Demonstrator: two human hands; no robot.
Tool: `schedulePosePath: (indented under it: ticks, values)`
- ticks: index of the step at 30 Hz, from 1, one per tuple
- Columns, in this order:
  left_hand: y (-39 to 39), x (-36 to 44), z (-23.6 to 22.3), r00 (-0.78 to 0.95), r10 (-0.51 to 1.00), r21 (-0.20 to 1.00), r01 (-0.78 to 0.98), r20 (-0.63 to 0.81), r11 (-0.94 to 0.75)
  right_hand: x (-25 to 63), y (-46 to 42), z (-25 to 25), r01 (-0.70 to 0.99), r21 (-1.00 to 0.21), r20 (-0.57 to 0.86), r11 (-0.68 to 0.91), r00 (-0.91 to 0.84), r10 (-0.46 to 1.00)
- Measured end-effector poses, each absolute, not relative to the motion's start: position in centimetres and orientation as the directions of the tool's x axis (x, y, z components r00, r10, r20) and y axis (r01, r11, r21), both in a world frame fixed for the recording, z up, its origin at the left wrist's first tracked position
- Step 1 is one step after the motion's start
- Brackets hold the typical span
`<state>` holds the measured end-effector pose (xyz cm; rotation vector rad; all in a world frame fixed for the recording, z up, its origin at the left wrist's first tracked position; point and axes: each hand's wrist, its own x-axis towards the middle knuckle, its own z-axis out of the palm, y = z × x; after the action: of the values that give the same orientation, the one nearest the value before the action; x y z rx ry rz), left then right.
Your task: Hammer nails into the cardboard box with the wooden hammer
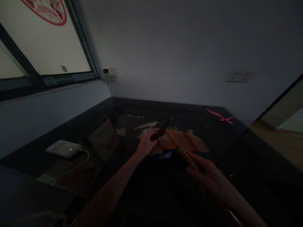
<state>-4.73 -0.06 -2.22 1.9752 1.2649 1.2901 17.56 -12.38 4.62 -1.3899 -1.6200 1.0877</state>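
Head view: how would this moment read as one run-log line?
left hand: holding dark piece; right hand: gripping wooden stick; stick end: at dark piece; table: pink ribbon, white device

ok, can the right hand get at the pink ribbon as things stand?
Probably yes, with a forward reach: nothing visible stands between the right hand and the pink ribbon on the tabletop. But that hand's grip is around the wooden stick, so it would likely need to let go first.

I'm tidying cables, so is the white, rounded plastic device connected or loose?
Connected: a thin white cable joins the device's right end. Where it leads, I can't tell.
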Motion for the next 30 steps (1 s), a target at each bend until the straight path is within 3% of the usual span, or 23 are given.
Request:
schedulePosePath:
  ticks: [6,11,15,30]
  values:
    - [-0.13,-4.64,-2.13,0.14,0.877,0.767,0.435,0.461,-0.472,17.75,-12.62,4.91,0.402,-0.912,0.051,0.082,-0.086,0.995]
    - [-0.05,-4.67,-2.19,0.127,0.875,0.753,0.462,0.467,-0.469,17.76,-12.48,5.3,0.484,-0.868,0.003,0.115,-0.225,0.974]
    - [0.02,-4.78,-2.39,0.123,0.868,0.729,0.494,0.481,-0.474,17.63,-12.35,5.03,0.523,-0.846,-0.029,0.1,-0.233,0.972]
    - [-0.1,-4.68,-2.33,0.15,0.863,0.744,0.45,0.482,-0.493,17.56,-12.42,4.83,0.487,-0.873,-0.048,0.042,-0.171,0.984]
